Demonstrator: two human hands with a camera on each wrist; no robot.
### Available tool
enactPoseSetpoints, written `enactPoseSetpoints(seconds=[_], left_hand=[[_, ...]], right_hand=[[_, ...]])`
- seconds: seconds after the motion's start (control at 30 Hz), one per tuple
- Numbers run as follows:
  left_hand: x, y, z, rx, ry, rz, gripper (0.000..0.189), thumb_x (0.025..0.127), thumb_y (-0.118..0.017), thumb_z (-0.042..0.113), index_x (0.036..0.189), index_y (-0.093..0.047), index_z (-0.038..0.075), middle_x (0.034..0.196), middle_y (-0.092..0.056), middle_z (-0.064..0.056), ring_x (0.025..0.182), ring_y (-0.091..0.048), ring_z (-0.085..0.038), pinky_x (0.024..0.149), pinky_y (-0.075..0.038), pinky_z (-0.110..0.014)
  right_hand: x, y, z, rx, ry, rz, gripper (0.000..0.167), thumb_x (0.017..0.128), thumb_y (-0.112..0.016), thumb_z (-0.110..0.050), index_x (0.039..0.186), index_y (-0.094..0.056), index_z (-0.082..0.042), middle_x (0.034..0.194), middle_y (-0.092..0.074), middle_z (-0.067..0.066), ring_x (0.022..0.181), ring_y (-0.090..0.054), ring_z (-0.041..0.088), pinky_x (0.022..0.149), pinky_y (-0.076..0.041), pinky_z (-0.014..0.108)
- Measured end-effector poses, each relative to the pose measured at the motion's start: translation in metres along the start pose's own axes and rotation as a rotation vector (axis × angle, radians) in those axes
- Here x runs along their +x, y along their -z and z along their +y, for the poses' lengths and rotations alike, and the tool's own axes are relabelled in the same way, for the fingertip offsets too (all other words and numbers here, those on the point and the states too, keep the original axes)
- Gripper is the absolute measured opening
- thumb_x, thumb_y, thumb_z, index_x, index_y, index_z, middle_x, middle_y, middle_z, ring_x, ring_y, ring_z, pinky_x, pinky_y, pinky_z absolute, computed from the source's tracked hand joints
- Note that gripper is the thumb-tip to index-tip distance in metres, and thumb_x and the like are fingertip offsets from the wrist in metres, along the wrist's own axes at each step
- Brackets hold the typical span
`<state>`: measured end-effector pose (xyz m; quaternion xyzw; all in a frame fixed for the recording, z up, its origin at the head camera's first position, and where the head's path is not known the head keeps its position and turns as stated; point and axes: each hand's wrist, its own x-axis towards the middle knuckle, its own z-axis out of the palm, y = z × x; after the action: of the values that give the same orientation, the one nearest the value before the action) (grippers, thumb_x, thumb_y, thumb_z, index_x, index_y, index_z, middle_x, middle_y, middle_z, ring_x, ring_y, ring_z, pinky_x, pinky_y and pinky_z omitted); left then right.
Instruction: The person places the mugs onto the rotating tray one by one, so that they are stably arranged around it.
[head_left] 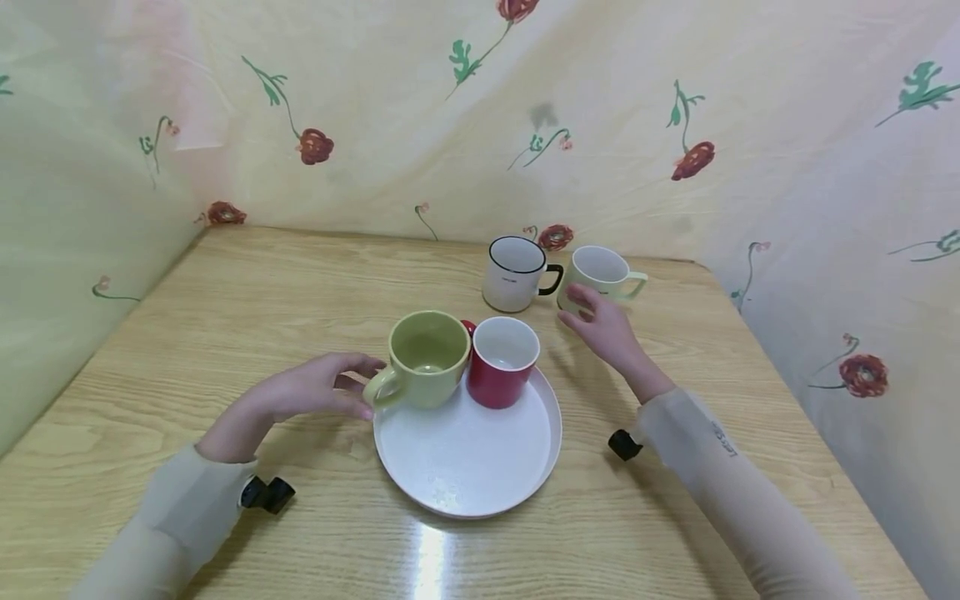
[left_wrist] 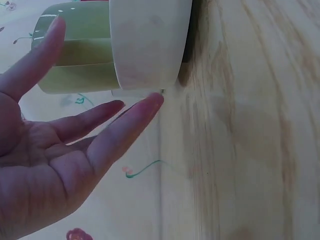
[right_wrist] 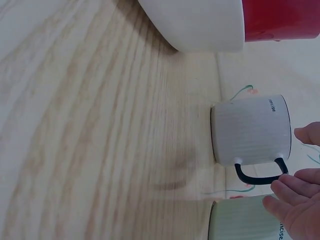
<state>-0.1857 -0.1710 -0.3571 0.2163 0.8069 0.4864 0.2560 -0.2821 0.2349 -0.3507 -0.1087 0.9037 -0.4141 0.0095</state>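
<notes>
Tray [head_left: 480, 471] on table [head_left: 300, 287], perhaps fabric backdrop [head_left: 382, 142]

A screened-off tabletop nook — flower-printed sheeting [head_left: 375, 117] hangs behind and along both sides of a wood-grain table [head_left: 300, 292] — though whether in a home or a lab, I cannot tell.

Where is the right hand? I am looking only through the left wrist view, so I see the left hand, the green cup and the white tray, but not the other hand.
Observer: The right hand is at the pale green cup, beyond the tray; whether it touches, I cannot tell.
Operator: Thank you. Does another cup stand next to that one?
Observer: Yes, a white cup with a black handle stands just to its left.
</notes>
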Motion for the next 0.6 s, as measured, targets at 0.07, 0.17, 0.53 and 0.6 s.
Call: enactPoseSetpoints(seconds=[0.07,0.17,0.53,0.6], left_hand=[[0.000,-0.001,0.000,0.012,-0.023,-0.012,0.074,0.085,-0.074,0.018,0.142,-0.036,-0.009,0.145,-0.039,-0.031,0.126,-0.051,-0.044,0.102,-0.049,-0.048],[0.000,-0.002,0.000,0.016,-0.051,-0.019,0.078,0.086,-0.074,0.019,0.144,-0.032,-0.009,0.150,-0.031,-0.032,0.132,-0.042,-0.049,0.107,-0.043,-0.054],[-0.004,-0.003,-0.001,-0.023,-0.058,-0.027,0.078,0.084,-0.075,0.014,0.145,-0.032,-0.009,0.143,-0.040,-0.031,0.126,-0.049,-0.046,0.100,-0.051,-0.045],[-0.005,-0.002,-0.002,-0.035,-0.052,-0.039,0.080,0.083,-0.076,0.013,0.145,-0.031,-0.009,0.140,-0.043,-0.030,0.125,-0.050,-0.045,0.098,-0.052,-0.044]], right_hand=[[0.002,0.000,0.000,-0.005,0.004,0.006,0.058,0.095,-0.061,-0.011,0.144,-0.036,0.008,0.148,-0.041,0.026,0.139,-0.039,0.038,0.113,-0.038,0.047],[0.005,-0.001,0.000,-0.011,0.007,0.010,0.060,0.095,-0.061,-0.012,0.145,-0.034,0.007,0.150,-0.039,0.025,0.140,-0.038,0.037,0.114,-0.037,0.046],[0.020,-0.005,-0.001,-0.040,0.000,0.011,0.066,0.096,-0.059,-0.015,0.150,-0.025,0.004,0.155,-0.029,0.024,0.143,-0.032,0.036,0.115,-0.036,0.046],[0.023,-0.005,0.000,-0.054,0.000,0.016,0.067,0.096,-0.058,-0.015,0.150,-0.023,0.004,0.156,-0.027,0.024,0.144,-0.031,0.037,0.115,-0.035,0.046]])
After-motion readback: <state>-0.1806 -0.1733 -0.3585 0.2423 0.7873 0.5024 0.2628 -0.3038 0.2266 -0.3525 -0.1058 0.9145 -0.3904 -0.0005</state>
